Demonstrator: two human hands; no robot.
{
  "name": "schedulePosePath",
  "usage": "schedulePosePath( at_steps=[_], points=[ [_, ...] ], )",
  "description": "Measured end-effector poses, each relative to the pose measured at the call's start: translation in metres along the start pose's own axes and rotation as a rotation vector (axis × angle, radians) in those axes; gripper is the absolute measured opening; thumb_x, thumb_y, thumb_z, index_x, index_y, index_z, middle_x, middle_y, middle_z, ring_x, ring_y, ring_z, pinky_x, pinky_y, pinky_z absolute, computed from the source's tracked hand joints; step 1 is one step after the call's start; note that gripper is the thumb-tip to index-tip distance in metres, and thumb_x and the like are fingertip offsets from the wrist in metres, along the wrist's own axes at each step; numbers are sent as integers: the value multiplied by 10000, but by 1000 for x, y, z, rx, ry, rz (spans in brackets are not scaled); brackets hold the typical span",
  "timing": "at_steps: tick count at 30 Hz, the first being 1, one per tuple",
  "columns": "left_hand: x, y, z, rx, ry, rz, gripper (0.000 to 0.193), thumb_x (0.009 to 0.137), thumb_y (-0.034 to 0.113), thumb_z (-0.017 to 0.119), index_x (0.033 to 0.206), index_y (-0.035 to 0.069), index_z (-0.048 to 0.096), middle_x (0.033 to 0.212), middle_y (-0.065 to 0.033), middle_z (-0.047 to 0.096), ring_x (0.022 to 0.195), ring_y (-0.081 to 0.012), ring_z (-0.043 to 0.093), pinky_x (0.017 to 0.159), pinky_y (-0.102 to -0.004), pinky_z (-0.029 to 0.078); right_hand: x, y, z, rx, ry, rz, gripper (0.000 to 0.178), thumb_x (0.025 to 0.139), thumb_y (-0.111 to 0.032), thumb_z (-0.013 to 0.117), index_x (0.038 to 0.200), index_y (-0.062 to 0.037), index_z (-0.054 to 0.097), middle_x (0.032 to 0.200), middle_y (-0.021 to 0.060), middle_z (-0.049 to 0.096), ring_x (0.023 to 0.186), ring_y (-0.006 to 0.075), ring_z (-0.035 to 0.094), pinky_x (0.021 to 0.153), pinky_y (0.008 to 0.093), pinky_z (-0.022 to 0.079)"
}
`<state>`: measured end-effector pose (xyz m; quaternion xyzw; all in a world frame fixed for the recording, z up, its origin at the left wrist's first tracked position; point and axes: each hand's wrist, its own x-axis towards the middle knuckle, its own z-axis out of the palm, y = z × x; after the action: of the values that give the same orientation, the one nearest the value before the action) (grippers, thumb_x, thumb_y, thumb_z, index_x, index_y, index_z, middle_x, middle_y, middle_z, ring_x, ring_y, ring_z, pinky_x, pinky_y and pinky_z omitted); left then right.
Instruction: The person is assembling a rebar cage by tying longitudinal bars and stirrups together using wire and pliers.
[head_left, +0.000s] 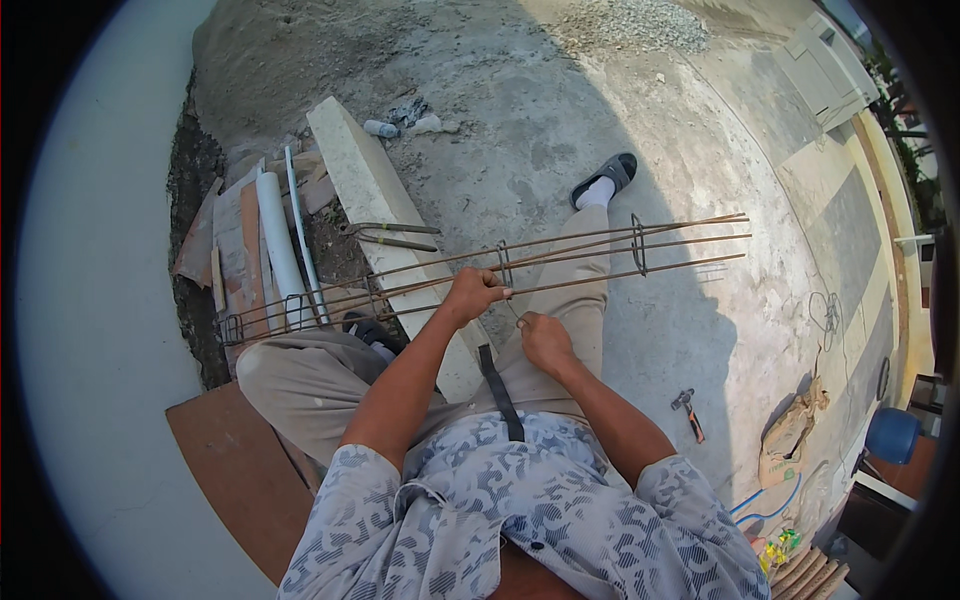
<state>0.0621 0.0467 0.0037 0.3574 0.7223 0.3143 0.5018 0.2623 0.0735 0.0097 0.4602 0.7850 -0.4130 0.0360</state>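
Note:
A long, narrow rebar cage lies across my lap, its rusty bars held apart by bent wire stirrups. My left hand is closed on the cage beside a middle stirrup, fingers over the bars. Just nearer to me, my right hand is closed in a pinch on a thin tie wire, which runs up toward the same stirrup. Beyond the cage, pincers with greenish handles rest on a pale concrete beam. The beam runs between my legs.
A hammer lies on the concrete floor at right, near a torn paper sack. White pipes and boards lie at left beside the wall. A brown panel is near my left side. Gravel is heaped far off.

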Motion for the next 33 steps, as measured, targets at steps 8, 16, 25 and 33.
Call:
schedulePosePath(
  at_steps=[8,16,25,33],
  points=[
    [-1,2,-1,6,13,-16,307,779,206,859,903,-57,759,785,-100,713,688,-130,594,622,-319,487,2,3,22,217,117,-18,221,964,-181,515,996,-42,684,880,293,676,885,515,638,786,585,489],
    [-1,2,0,-36,13,-45,286,765,189,873,824,-53,732,731,-55,663,654,-109,538,588,-307,458,2,-4,26,297,178,-25,208,972,-170,517,990,-30,670,877,295,669,883,517,632,769,586,482],
    [-3,3,4,-99,32,-50,250,759,164,868,800,-37,724,696,-29,646,643,-98,525,575,-291,432,-3,-16,15,324,222,-29,208,966,-173,544,950,3,653,872,289,675,861,509,642,771,578,486],
    [-8,-4,14,-90,138,93,156,783,84,811,747,-18,698,676,-30,625,653,-105,524,593,-302,432,32,-18,-41,-242,357,-480,94,872,-75,590,864,-58,682,905,136,657,911,341,634,773,476,495]
  ],
)
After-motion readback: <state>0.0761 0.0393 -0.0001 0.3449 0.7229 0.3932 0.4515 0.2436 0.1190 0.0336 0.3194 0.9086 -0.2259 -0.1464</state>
